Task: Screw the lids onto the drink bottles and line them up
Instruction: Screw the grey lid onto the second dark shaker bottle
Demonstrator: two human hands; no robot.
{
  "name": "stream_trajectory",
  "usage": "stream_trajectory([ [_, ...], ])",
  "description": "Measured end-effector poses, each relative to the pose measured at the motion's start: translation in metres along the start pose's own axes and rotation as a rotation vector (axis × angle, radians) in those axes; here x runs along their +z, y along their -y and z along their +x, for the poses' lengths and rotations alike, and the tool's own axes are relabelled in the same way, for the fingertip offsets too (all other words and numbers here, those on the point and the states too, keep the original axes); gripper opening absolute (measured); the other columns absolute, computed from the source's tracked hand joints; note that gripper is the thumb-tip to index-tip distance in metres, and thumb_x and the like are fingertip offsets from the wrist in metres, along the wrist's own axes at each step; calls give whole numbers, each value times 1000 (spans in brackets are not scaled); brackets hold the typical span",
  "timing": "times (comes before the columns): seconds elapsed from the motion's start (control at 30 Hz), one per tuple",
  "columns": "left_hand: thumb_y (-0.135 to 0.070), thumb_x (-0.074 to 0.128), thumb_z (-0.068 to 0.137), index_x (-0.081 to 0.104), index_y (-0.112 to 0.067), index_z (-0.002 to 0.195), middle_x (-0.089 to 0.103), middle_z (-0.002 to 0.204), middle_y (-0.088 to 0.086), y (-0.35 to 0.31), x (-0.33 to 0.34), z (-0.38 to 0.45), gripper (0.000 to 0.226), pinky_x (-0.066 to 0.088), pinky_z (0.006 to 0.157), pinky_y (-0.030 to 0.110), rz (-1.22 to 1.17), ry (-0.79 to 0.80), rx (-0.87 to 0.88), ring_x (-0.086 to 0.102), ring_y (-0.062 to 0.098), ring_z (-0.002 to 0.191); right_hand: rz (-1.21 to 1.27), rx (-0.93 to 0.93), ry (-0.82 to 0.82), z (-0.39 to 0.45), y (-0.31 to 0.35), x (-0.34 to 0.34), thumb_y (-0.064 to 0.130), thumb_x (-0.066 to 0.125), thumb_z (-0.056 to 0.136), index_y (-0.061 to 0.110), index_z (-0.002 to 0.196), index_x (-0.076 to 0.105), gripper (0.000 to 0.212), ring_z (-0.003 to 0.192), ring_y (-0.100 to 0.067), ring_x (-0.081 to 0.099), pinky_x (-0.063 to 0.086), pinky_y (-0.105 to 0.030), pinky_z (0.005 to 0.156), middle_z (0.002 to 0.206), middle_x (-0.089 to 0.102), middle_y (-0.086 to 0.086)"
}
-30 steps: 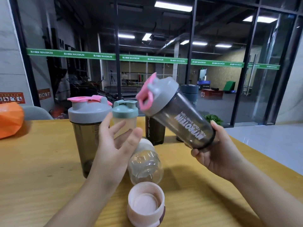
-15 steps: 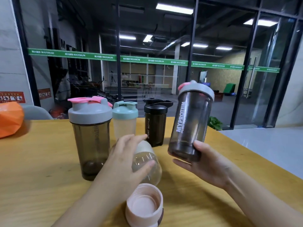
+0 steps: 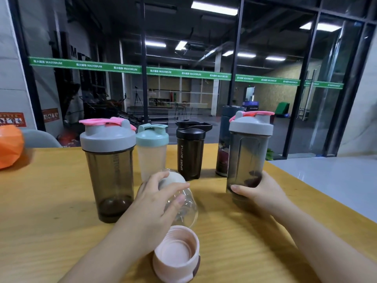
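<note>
Four lidded bottles are standing far; the right hand point(image 3: 263, 193) is gripping a fifth point(image 3: 247, 158), setting it right. The left hand point(image 3: 157, 203) is grasping the clear bottle point(image 3: 183, 209), its pink lid point(image 3: 176, 256) lying off, near.

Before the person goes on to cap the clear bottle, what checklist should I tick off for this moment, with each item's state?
1. Grey-lidded shaker in the right hand stands upright with its lid on: ok.
2. That shaker's base fully down on the table: cannot tell, the grip hides it.
3. Left hand grips the clear bottle: ok.
4. Clear bottle capped: not ok, no lid on it.
5. Pink lid within reach, lying open side up near the left wrist: ok.
6. Back row of capped bottles upright: ok.
</note>
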State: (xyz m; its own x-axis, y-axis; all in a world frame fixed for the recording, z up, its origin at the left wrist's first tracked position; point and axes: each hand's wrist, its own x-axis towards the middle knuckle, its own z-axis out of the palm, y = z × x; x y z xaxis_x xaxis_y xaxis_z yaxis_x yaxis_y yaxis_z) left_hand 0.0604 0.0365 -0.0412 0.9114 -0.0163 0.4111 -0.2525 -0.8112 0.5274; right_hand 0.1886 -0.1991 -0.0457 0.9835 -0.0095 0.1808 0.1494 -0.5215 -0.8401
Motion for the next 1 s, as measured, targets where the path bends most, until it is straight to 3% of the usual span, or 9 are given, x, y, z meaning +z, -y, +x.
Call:
stream_trajectory([
  [0.27, -51, 43, 91, 40, -58, 111, 19, 140, -22, 3, 1, 1, 21, 21, 103, 21, 9, 34, -13, 14, -4, 128, -83, 14, -45, 9, -11, 1, 44, 84, 62, 11, 134, 42, 90, 108, -20, 54, 43, -29, 84, 124, 57, -4],
  [0.4, -50, 37, 93, 43, -51, 124, 15, 146, -20, 2, 0, 1, 31, 20, 109, 25, 49, 57, -14, 12, 3, 137, -91, 18, -62, 12, -17, 2, 44, 84, 62, 10, 135, 41, 91, 112, -22, 54, 43, -31, 86, 126, 56, -5],
  [0.53, -44, 35, 97, 43, -51, 125, 13, 149, -20, -2, -1, 0, 30, 20, 110, 26, 45, 67, -10, 9, 3, 138, -69, 20, -81, 13, -18, 3, 39, 84, 64, 9, 136, 39, 90, 111, -22, 53, 40, -29, 85, 124, 56, -7],
  [0.8, -29, 34, 101, 50, -51, 111, 18, 147, -24, -2, -3, 2, 29, 17, 101, 15, -47, 91, 17, 12, -10, 126, -70, 29, -76, 13, -18, 5, 39, 84, 65, 9, 136, 37, 90, 97, -15, 48, 39, -28, 80, 122, 56, -6],
  [0.9, -26, 35, 101, 57, -45, 104, 22, 145, -25, 1, -4, 2, 29, 21, 97, 11, -86, 73, -3, 17, -7, 130, -77, 44, -65, 12, -18, 6, 40, 85, 64, 11, 136, 36, 92, 107, -20, 53, 42, -30, 83, 125, 57, -6],
  [1.0, -29, 39, 99, 59, -43, 96, 27, 139, -29, 3, -6, 2, 25, 30, 85, 5, -104, 56, -23, 27, -5, 128, -88, 52, -48, 12, -19, 6, 41, 86, 62, 12, 137, 35, 95, 117, -23, 54, 42, -32, 90, 128, 58, -5],
])
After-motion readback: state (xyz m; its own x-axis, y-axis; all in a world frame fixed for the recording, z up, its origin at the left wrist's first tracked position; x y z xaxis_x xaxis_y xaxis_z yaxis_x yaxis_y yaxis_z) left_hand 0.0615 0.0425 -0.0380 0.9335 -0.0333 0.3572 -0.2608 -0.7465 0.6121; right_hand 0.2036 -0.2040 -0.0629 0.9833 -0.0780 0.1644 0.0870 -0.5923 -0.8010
